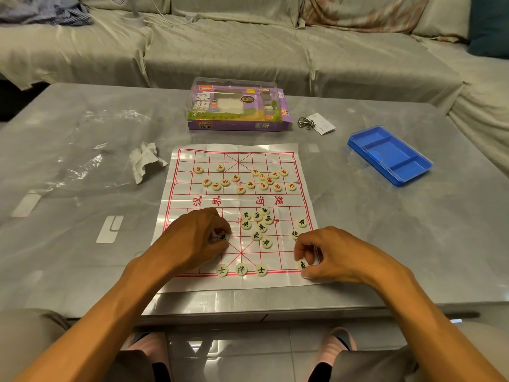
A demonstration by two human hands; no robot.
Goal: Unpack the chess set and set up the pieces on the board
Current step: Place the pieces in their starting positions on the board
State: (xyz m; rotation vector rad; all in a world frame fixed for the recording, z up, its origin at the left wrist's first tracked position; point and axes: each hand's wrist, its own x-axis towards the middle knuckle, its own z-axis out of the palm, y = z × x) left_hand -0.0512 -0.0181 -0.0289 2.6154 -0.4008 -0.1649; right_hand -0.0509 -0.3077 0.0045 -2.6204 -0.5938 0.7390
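My left hand (pixel 198 235) pinches one black-lettered piece (pixel 223 237) on the board (pixel 286 282); my right hand (pixel 327 255) pinches another piece (pixel 302 265) at the board's 4 o'clock corner. At 12 o'clock sits the purple box (pixel 239 125) (XGBI printed), at 2 o'clock a blue tray (pixel 391 155), and at 10 a crumpled tissue (pixel 144 161) on the tabletop (pixel 413 244).

One board (pixel 286 279) on the table. Red-lettered pieces (pixel 250 184): sixteen counted. Black-lettered pieces (pixel 241 269): fifteen in sight. One purple box (pixel 239 125), one blue tray (pixel 389 155), one crumpled paper (pixel 146 161), one clear plastic bag (pixel 82 150).
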